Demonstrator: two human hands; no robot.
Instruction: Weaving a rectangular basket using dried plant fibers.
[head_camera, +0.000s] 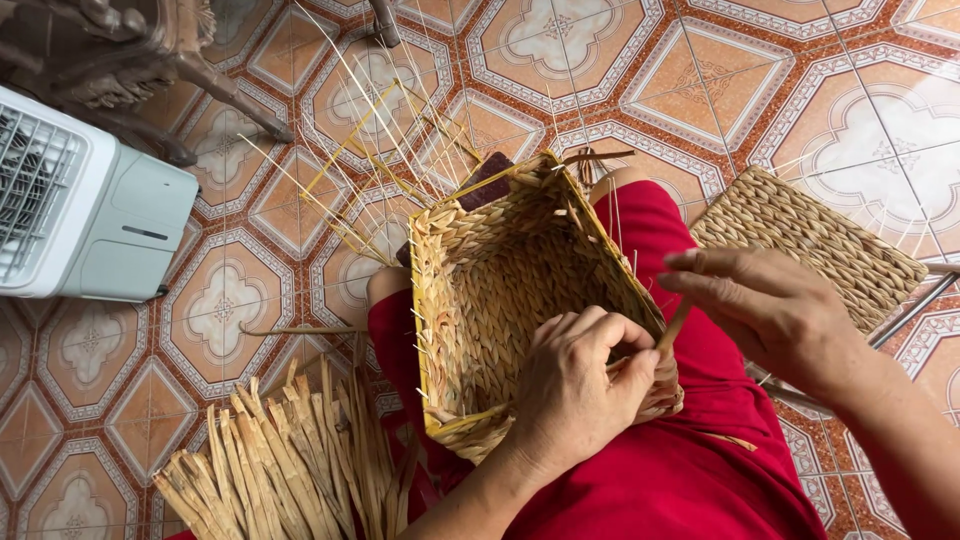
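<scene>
One rectangular woven basket (500, 290) is seen resting on the lap, over red trousers (690, 470), its opening turned up and its long axis running from the near right to the far left. Its near rim is gripped by the left hand (575, 385), the fingers curled shut over the weave. One flat straw strand (672, 328) is pinched in the closed grip of the right hand (775, 310), just beside the rim. One bundle of dried straw (270, 465) lies on the tiled floor (800, 90) at near left, one woven mat (810, 240) at right, one white fan heater (80, 200) at far left.
</scene>
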